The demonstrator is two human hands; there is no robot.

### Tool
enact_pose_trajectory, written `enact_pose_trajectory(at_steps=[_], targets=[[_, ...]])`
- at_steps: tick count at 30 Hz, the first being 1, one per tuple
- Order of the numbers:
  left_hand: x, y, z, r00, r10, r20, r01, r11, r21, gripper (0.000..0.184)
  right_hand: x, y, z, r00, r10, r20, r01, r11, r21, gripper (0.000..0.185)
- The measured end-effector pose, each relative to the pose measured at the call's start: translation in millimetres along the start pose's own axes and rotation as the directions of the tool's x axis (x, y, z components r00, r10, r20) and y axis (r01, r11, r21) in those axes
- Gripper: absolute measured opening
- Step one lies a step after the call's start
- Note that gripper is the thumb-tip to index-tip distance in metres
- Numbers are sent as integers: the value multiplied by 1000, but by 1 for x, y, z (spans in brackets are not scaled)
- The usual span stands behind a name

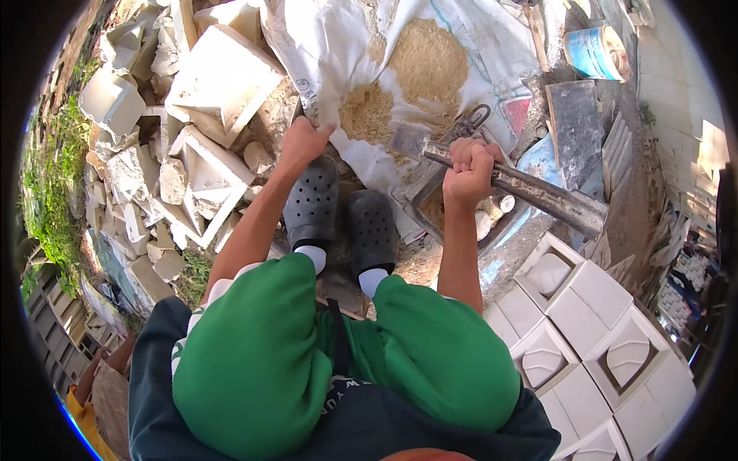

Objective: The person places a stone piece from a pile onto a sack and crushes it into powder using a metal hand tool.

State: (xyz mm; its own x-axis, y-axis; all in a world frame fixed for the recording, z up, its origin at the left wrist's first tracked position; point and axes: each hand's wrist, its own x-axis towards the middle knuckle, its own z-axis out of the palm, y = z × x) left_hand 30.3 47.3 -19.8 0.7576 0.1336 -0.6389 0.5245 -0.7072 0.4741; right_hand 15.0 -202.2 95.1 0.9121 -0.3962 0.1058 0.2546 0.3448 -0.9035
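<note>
My left hand [307,142] is closed on the near edge of a white sack sheet [350,73], just beyond the grey clogs on my feet. Sandy powder [427,61] lies in heaps on the sheet. My right hand [470,170] is wrapped round a long, worn metal bar [550,198], which slants down to the right. Below the bar is a dark metal frame [427,207] with a ring at its far end. Several pale round pieces lie inside the frame, partly hidden by my right hand and the bar.
Broken white blocks [223,77] pile up on the left. White moulded blocks [580,338] stand in rows at the lower right. A blue and white bucket [592,54] and a dark board [575,131] are at the upper right. Part of another person [111,399] shows at the lower left.
</note>
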Motion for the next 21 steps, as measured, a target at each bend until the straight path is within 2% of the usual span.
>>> enact_pose_trajectory(at_steps=[2, 3, 5, 6, 8, 9, 11, 12, 14, 15, 17, 18, 20, 21], targets=[[-3, 0, 16, 975, 38, -221, -116, 929, -351, 55, -6, -8, -8, 1000, -2, -24, 1, 1000, -18, 28], [-5, 8, 18, 975, 39, -221, -117, 929, -350, 55, -8, -10, -10, 999, -5, -51, 3, 999, -38, 28], [-12, 26, 22, 944, 54, -326, -241, 787, -568, 51, -12, -8, -16, 1000, 10, -27, -10, 1000, -4, 28], [-14, 28, 29, 945, 55, -323, -240, 789, -566, 51, -14, -9, -17, 1000, 23, 5, -23, 999, 29, 28], [-19, 31, 41, 977, -190, -93, 14, 496, -868, 43, -18, -9, -16, 999, 34, 10, -34, 999, 25, 28], [-22, 38, 37, 978, -187, -97, 9, 498, -867, 43, -19, -8, -14, 999, 43, 18, -43, 999, 22, 27], [-25, 48, 27, 979, -154, 133, 188, 441, -878, 40, -19, -6, -12, 999, 46, 21, -46, 998, 35, 27], [-23, 48, 27, 979, -154, 135, 191, 441, -877, 40, -20, -6, -12, 998, 53, 29, -54, 998, 39, 27], [-10, 48, 23, 923, -145, 355, 380, 469, -797, 38, -19, -5, -11, 998, 50, 29, -52, 998, 43, 27], [-3, 47, 23, 923, -143, 358, 382, 467, -798, 38, -18, -5, -11, 998, 51, 32, -52, 998, 47, 27], [9, 42, 23, 932, -128, 339, 338, 644, -686, 26, -17, -6, -12, 998, 58, 39, -60, 997, 56, 27], [8, 42, 22, 932, -130, 340, 339, 645, -685, 26, -17, -5, -12, 997, 64, 44, -67, 995, 68, 27], [5, 43, 24, 969, -182, 166, 246, 750, -614, 28, -18, -5, -15, 997, 60, 48, -63, 996, 56, 27], [-1, 44, 28, 969, -181, 166, 246, 750, -614, 28, -17, -5, -17, 997, 55, 53, -57, 997, 47, 26]])
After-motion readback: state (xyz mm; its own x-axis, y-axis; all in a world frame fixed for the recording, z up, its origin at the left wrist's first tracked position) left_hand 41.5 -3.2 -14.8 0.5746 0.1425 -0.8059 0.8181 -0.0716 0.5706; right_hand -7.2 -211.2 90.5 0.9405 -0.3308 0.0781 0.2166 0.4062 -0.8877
